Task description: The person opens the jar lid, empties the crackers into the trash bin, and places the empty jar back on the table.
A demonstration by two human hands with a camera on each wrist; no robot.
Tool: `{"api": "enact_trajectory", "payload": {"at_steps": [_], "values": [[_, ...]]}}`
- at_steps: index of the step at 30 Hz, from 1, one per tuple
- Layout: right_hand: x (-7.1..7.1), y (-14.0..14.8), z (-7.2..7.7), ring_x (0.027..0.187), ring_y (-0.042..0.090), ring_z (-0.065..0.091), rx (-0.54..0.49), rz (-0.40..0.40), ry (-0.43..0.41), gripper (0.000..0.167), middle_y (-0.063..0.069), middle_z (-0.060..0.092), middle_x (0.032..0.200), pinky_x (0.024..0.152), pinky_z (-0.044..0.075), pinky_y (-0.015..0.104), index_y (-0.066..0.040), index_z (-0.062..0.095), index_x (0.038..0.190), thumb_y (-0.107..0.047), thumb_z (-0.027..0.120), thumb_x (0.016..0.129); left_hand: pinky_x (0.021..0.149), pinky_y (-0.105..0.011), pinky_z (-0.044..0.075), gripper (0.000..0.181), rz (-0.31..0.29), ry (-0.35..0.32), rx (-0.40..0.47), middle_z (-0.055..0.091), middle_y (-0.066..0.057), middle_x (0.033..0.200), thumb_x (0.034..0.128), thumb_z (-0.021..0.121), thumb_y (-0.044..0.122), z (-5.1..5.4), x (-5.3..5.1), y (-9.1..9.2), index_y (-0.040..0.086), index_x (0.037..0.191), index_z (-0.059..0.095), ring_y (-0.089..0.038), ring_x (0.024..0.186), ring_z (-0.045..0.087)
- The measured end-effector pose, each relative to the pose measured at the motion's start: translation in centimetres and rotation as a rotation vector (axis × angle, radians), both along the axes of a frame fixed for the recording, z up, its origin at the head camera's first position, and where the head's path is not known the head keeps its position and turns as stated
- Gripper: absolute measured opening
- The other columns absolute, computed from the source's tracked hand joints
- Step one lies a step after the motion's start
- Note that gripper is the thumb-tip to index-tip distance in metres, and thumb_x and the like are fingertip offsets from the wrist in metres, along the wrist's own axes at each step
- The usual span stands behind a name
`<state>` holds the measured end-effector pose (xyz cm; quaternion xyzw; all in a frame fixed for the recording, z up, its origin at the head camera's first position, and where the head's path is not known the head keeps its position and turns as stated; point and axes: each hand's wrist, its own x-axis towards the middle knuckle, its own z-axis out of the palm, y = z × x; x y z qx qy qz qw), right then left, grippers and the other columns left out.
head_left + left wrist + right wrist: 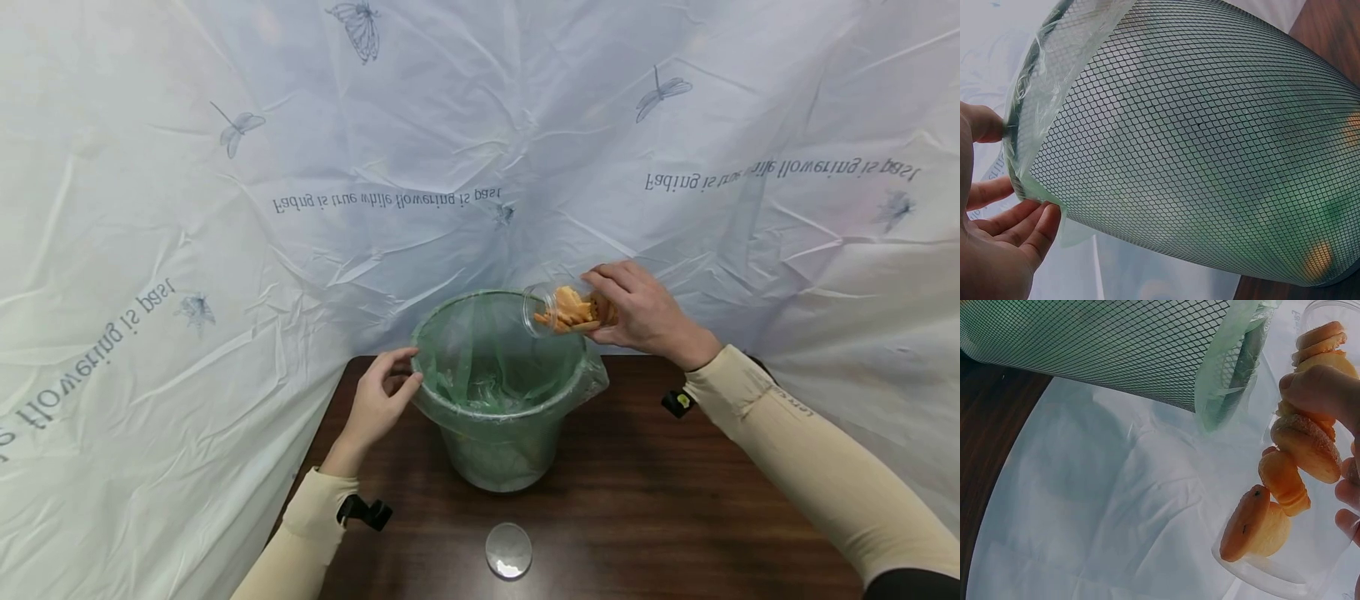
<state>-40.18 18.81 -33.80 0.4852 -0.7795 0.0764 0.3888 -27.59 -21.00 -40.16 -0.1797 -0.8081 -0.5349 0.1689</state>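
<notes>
My right hand (641,312) grips a clear plastic jar (537,312), tipped on its side with its mouth over the right rim of the bin. Orange-brown biscuit-like pieces (1307,447) lie along the jar's inside, with the thumb pressed on the jar wall. The mesh waste bin (1197,125) stands upright, lined with a thin green plastic bag (517,333) folded over its rim. At the left rim my left hand (378,400) touches the edge and liner with its fingertips, thumb and fingers spread. Orange spots show faintly through the mesh low in the bin.
A round clear disc, like a lid (508,551), lies on the dark wooden table (630,483) in front of the bin. White printed sheeting (420,125) hangs behind and at both sides, close to the bin's back. Small black cameras sit on both wrists.
</notes>
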Motion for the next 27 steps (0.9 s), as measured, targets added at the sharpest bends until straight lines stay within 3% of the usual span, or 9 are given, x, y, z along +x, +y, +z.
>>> {"api": "enact_trajectory", "payload": {"at_steps": [2, 7, 10, 19, 27], "values": [[0.0, -0.1, 0.0, 0.106, 0.039, 0.053, 0.004, 0.001, 0.011, 0.088, 0.022, 0.057, 0.118, 0.089, 0.047, 0.054, 0.003, 0.058, 0.126, -0.029, 0.095, 0.054, 0.084, -0.041, 0.054, 0.040, 0.003, 0.025, -0.011, 0.052, -0.028, 0.118, 0.0952, 0.061, 0.006, -0.7, -0.5, -0.3, -0.009, 0.131, 0.053, -0.031, 0.105, 0.057], [0.1, -0.1, 0.2, 0.107, 0.039, 0.053, 0.016, 0.013, 0.029, 0.088, 0.022, 0.057, 0.118, 0.090, 0.046, 0.053, 0.003, 0.058, 0.126, -0.026, 0.096, 0.052, 0.082, -0.033, 0.055, 0.040, 0.002, 0.043, -0.008, 0.052, -0.027, 0.118, 0.0949, 0.061, 0.005, -0.9, -0.6, -0.3, -0.009, 0.131, 0.053, -0.031, 0.104, 0.057], [0.1, -0.1, 0.4, 0.108, 0.038, 0.053, 0.030, 0.016, 0.035, 0.089, 0.021, 0.057, 0.119, 0.091, 0.046, 0.052, 0.003, 0.058, 0.127, -0.024, 0.096, 0.051, 0.084, -0.034, 0.055, 0.040, -0.001, 0.014, 0.002, 0.053, -0.028, 0.120, 0.0950, 0.062, 0.006, -0.1, -0.1, -0.1, -0.009, 0.131, 0.053, -0.034, 0.105, 0.056], [0.2, -0.1, 0.6, 0.109, 0.038, 0.052, 0.068, 0.002, 0.065, 0.092, 0.022, 0.057, 0.120, 0.092, 0.046, 0.053, 0.003, 0.057, 0.127, -0.024, 0.098, 0.049, 0.087, -0.045, 0.053, 0.040, -0.004, -0.001, 0.003, 0.052, -0.028, 0.120, 0.0950, 0.061, 0.006, 0.1, -0.1, 0.0, -0.009, 0.132, 0.053, -0.034, 0.106, 0.056], [0.3, -0.2, 0.6, 0.110, 0.039, 0.052, 0.087, -0.003, 0.068, 0.095, 0.022, 0.057, 0.121, 0.094, 0.045, 0.053, 0.002, 0.056, 0.129, -0.026, 0.098, 0.049, 0.086, -0.029, 0.054, 0.040, -0.001, 0.009, 0.010, 0.053, -0.026, 0.120, 0.0947, 0.061, 0.005, -0.1, -0.1, 0.0, -0.009, 0.132, 0.053, -0.032, 0.105, 0.057]]}}
